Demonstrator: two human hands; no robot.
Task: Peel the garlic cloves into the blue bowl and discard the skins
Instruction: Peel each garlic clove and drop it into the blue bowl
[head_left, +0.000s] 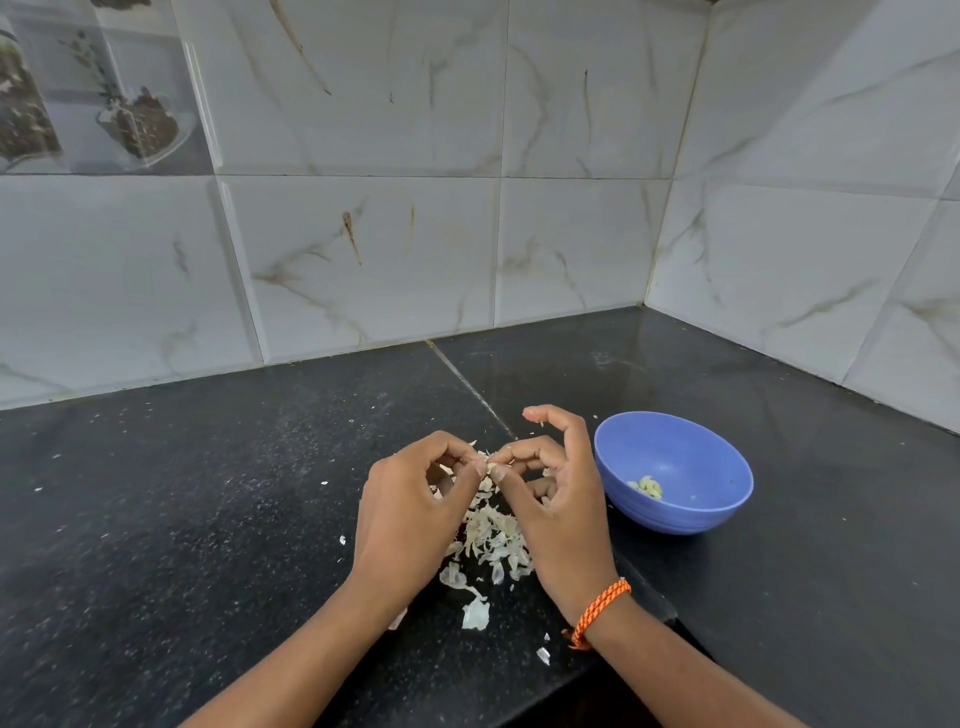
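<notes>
Both hands meet above the skin pile (491, 535), left hand (410, 512) and right hand (558, 499) pinching one garlic clove (490, 466) between curled fingertips.

Two hands (483, 499), one blue bowl (673, 470), one heap of garlic skins (493, 535), one orange wristband (602, 610).

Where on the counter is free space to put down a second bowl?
Bare counter lies left of the left hand, up to the wall. More lies behind the blue bowl toward the corner. Crowded: garlic skins between and below the hands, right hand beside the bowl.
</notes>
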